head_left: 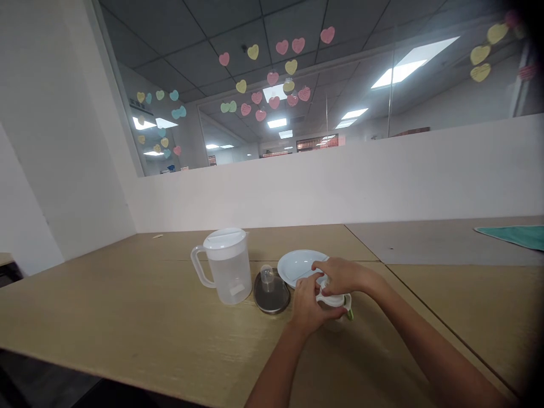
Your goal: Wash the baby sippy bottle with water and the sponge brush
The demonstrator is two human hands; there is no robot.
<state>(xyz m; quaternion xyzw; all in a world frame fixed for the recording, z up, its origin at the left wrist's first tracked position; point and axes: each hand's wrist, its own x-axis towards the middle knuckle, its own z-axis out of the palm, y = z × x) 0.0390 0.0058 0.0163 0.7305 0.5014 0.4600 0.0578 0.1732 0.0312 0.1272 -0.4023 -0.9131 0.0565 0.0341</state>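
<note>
Both hands are at a small container (pixel 333 300) with a white top and a green-edged handle at its right side; its lower part is hard to make out. My left hand (pixel 309 303) is curled around its near left side, thumb along the front. From above, my right hand (pixel 343 275) has its fingers closed on the white top. Just behind the hands lies a white plate (pixel 293 266), partly covered by them. To the left, a small clear cup (pixel 267 275) stands on a round metal tray (pixel 272 301).
A translucent lidded pitcher (pixel 232 272) stands left of the tray, its handle to the left. The wooden table (pixel 127 300) meets a low white wall (pixel 255 198) below a window. At the far right lies a teal cloth (pixel 516 235). Table seams run beside my right arm.
</note>
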